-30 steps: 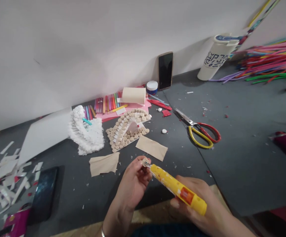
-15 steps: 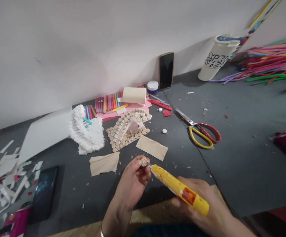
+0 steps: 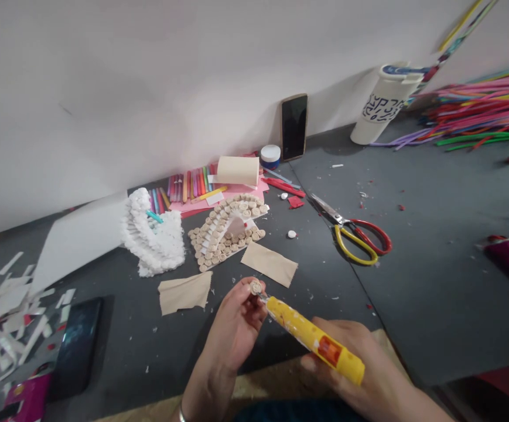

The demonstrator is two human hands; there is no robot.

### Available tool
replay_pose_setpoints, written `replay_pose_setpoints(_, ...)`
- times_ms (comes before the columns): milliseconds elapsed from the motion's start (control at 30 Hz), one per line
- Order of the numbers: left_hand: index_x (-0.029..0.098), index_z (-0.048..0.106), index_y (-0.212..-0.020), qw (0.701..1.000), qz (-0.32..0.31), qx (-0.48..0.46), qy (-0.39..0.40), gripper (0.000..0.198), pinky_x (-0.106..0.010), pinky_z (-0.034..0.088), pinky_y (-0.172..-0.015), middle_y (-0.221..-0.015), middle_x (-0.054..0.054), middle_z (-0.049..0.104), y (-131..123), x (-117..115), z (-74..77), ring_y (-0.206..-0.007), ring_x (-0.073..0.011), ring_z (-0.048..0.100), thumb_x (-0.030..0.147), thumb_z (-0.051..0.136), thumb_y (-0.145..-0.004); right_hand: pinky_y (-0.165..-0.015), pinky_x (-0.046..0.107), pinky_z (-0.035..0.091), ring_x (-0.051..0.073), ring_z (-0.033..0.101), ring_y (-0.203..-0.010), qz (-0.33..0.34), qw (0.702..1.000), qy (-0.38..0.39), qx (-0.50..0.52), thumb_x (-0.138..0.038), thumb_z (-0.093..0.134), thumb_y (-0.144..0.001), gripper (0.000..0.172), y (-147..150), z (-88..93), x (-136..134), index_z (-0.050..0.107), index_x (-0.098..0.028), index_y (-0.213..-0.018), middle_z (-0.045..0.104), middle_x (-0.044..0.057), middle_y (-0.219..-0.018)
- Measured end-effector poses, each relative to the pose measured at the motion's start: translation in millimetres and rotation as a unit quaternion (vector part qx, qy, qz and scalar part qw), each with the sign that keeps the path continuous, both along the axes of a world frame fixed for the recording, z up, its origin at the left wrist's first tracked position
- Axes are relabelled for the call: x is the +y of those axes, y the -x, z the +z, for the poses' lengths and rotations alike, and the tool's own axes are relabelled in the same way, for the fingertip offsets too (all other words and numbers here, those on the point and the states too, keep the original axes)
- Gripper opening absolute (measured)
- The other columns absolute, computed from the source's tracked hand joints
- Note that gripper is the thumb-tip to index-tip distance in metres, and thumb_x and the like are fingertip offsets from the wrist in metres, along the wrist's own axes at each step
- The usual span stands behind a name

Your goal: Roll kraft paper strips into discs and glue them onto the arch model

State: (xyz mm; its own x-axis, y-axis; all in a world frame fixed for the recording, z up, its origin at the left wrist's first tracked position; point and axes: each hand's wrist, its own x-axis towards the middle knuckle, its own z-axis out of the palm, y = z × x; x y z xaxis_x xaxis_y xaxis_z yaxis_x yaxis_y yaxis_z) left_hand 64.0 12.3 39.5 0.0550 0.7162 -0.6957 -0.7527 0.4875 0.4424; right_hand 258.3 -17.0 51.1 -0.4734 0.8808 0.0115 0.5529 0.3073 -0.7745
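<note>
Between its fingertips, my left hand (image 3: 239,325) pinches a small beige paper rosette (image 3: 255,287). My right hand (image 3: 351,351) is wrapped round a yellow glue gun (image 3: 309,334); its metal nozzle points at the rosette and sits at or very near its lower edge. Beyond my hands lie two beige crepe strips, one to the left (image 3: 185,293) and the other strip (image 3: 269,264) to the right. Behind them is a craft piece (image 3: 228,231) covered in rows of similar beige rosettes, with white edging and a pinkish middle.
White fluffy craft piece (image 3: 155,240) stands left of the rosette one. Red-and-yellow scissors (image 3: 353,231) lie open at right. A phone (image 3: 294,127) leans on the wall near a tumbler (image 3: 379,108). Another phone (image 3: 78,343) and white scraps (image 3: 12,316) lie at left.
The glue gun has shifted slightly left and its nozzle slightly down against the rosette. My left hand has stayed almost still, still pinching the rosette.
</note>
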Motion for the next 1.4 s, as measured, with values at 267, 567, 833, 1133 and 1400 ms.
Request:
replay_pose_setpoints(267, 0.013, 0.063, -0.074, 0.998, 0.022, 0.019, -0.050, 0.021, -0.014, 0.038, -0.047, -0.076, 0.000, 0.057, 12, 7, -8.1, -0.061, -0.0058, 0.050, 0.020, 0.081, -0.064, -0.044, 0.021, 0.035, 0.010, 0.049, -0.045, -0.032, 0.998, -0.059, 0.000, -0.049, 0.048, -0.093, 0.038, -11, -2.6, 3, 0.041, -0.023, -0.066, 0.052, -0.004, -0.056)
replay_pose_setpoints(567, 0.017, 0.064, -0.086, 0.895, 0.017, 0.412, -0.168, 0.025, -0.018, 0.042, -0.057, -0.074, 0.000, 0.060, 45, 24, -21.2, -0.067, -0.0097, 0.055, 0.033, 0.076, -0.071, -0.062, 0.032, 0.053, 0.026, 0.070, -0.078, -0.148, 0.961, -0.114, -0.203, -0.046, 0.064, -0.078, 0.058, -55, -51.3, 34, 0.046, -0.021, -0.127, 0.070, 0.008, -0.094)
replay_pose_setpoints(833, 0.020, 0.059, -0.094, 0.609, -0.066, 0.737, -0.287, 0.015, -0.026, 0.048, -0.062, -0.081, -0.003, 0.062, 50, 51, -24.7, -0.066, -0.0140, 0.058, 0.027, 0.064, -0.081, -0.079, 0.041, 0.054, 0.030, 0.068, -0.096, -0.122, 0.962, -0.132, -0.203, -0.034, 0.059, -0.080, 0.061, -67, -90.8, 34, 0.039, -0.018, -0.135, 0.068, 0.014, -0.110)
replay_pose_setpoints(1133, 0.019, 0.057, -0.098, 0.293, -0.110, 0.869, -0.384, 0.012, -0.031, 0.050, -0.073, -0.093, -0.009, 0.068, 57, 80, -30.9, -0.086, -0.0218, 0.065, 0.018, 0.059, -0.087, -0.089, 0.045, 0.051, 0.032, 0.061, -0.108, -0.109, 0.966, -0.134, -0.190, -0.033, 0.060, -0.083, 0.052, -73, -88.1, 35, 0.043, -0.021, -0.131, 0.062, 0.013, -0.121)
replay_pose_setpoints(1400, 0.017, 0.059, -0.098, 0.185, -0.192, 0.873, -0.408, 0.008, -0.035, 0.047, -0.078, -0.094, -0.008, 0.071, 64, 98, -21.8, -0.087, -0.0241, 0.061, 0.017, 0.055, -0.090, -0.090, 0.046, 0.050, 0.032, 0.056, -0.115, -0.126, 0.953, -0.183, -0.206, -0.042, 0.051, -0.091, 0.053, -76, -79.3, 37, 0.040, -0.020, -0.138, 0.053, 0.017, -0.134)
